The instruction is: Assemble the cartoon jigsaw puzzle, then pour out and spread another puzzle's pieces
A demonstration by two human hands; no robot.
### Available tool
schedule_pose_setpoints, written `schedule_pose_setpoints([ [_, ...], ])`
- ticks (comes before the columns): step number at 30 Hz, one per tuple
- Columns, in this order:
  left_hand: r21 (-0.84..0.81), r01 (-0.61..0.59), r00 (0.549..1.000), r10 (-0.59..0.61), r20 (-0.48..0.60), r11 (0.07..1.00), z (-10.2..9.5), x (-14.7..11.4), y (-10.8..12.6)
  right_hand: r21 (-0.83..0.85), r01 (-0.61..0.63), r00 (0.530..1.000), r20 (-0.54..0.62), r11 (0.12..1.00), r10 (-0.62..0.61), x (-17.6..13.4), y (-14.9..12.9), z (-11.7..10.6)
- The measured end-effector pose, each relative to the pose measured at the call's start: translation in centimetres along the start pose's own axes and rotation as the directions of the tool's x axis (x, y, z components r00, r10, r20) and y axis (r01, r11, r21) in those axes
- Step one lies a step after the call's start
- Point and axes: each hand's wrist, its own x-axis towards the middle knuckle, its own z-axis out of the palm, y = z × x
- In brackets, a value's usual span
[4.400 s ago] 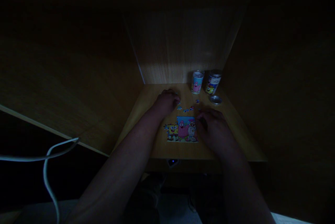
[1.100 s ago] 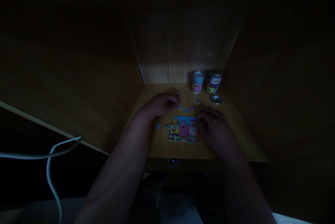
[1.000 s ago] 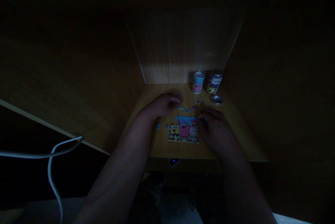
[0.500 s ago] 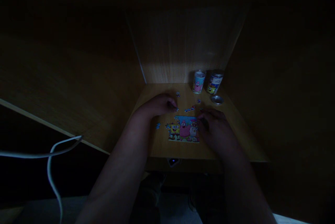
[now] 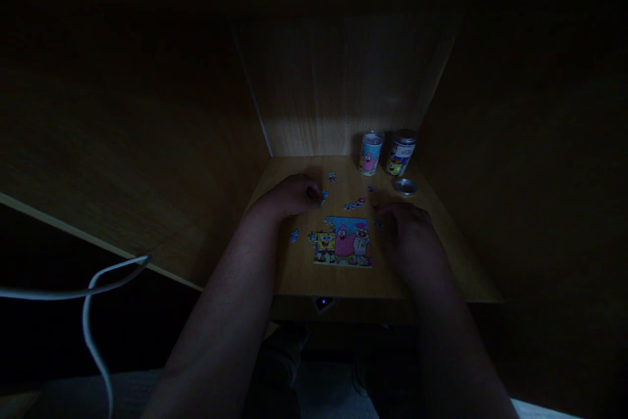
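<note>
A partly joined cartoon jigsaw puzzle [image 5: 345, 246] lies on the wooden surface, its upper left uneven. My left hand [image 5: 297, 194] is curled beyond the puzzle's upper left, with a small blue puzzle piece [image 5: 324, 196] at its pinched fingertips. To the puzzle's right, my right hand [image 5: 409, 233] is bent low over the surface, fingers drawn together; whatever they hold is lost in shadow. Just under those fingers shows a dark blue piece [image 5: 379, 225]. Loose pieces [image 5: 350, 206] lie above the puzzle, and another piece [image 5: 294, 234] lies to its left.
Two cartoon-printed cans, one clear-topped [image 5: 370, 154] and one darker [image 5: 400, 154], stand at the back right. A round metal lid [image 5: 405, 186] lies before them. Wooden panels [image 5: 343, 92] enclose the back and sides. A white cable [image 5: 93, 291] hangs at left.
My left hand has shifted slightly left and back with the piece. My right hand has drawn off the puzzle's right edge, uncovering that edge and a piece beside it.
</note>
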Motion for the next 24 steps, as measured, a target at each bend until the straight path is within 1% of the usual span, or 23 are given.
schedule_pose_setpoints([
  [2, 0.018, 0.008, 0.998, -0.007, -0.058, 1.0, 0.1, 0.0, 0.0, -0.072, -0.088, 0.995, -0.054, 0.994, 0.084, -0.2, 0.2, -0.3],
  [4, 0.029, 0.022, 0.992, -0.018, -0.127, 0.999, 0.1, 0.2, -0.1, -0.119, -0.153, 0.985, -0.093, 0.981, 0.142, -0.4, 0.3, -0.5],
  [7, 0.026, 0.06, 0.967, -0.052, -0.251, 0.998, 0.2, 0.4, -0.3, -0.141, -0.158, 0.984, -0.106, 0.977, 0.143, -0.5, 0.5, -0.7],
  [10, 0.003, 0.12, 0.92, -0.11, -0.376, 0.993, 0.0, 0.6, -0.6, -0.138, -0.142, 0.988, -0.085, 0.98, 0.131, -0.5, 0.6, -0.6],
  [12, -0.035, 0.153, 0.877, -0.152, -0.456, 0.988, -0.3, 0.8, -0.6, -0.125, -0.146, 0.988, -0.077, 0.981, 0.137, -0.4, 0.6, -0.5],
  [13, -0.071, 0.163, 0.845, -0.176, -0.504, 0.984, -0.5, 0.8, -0.6, -0.118, -0.148, 0.987, -0.079, 0.982, 0.139, -0.4, 0.7, -0.5],
  [16, -0.196, 0.162, 0.725, -0.251, -0.641, 0.967, -1.3, 0.9, -0.2, -0.124, -0.151, 0.987, -0.082, 0.981, 0.141, -0.5, 0.7, -0.4],
  [17, -0.22, 0.158, 0.691, -0.266, -0.672, 0.963, -1.6, 0.8, 0.0, -0.13, -0.149, 0.987, -0.077, 0.98, 0.14, -0.5, 0.7, -0.4],
  [18, -0.228, 0.161, 0.668, -0.276, -0.692, 0.96, -1.9, 0.5, 0.2, -0.136, -0.147, 0.988, -0.07, 0.98, 0.139, -0.5, 0.7, -0.4],
  [19, -0.225, 0.169, 0.663, -0.279, -0.695, 0.96, -2.2, 0.1, 0.4, -0.141, -0.144, 0.989, -0.065, 0.979, 0.136, -0.5, 0.7, -0.4],
  [21, -0.206, 0.202, 0.687, -0.289, -0.666, 0.957, -2.4, -1.5, 0.7, -0.146, -0.138, 0.99, -0.06, 0.979, 0.131, -0.5, 0.7, -0.4],
  [22, -0.181, 0.216, 0.745, -0.282, -0.605, 0.959, -2.3, -2.6, 0.9, -0.147, -0.138, 0.99, -0.061, 0.98, 0.13, -0.5, 0.7, -0.4],
  [23, -0.167, 0.22, 0.779, -0.276, -0.563, 0.961, -2.1, -3.9, 1.1, -0.145, -0.139, 0.99, -0.061, 0.98, 0.131, -0.5, 0.7, -0.4],
  [24, -0.168, 0.219, 0.793, -0.275, -0.543, 0.961, -1.7, -5.3, 1.2, -0.141, -0.139, 0.99, -0.056, 0.98, 0.133, -0.5, 0.7, -0.4],
])
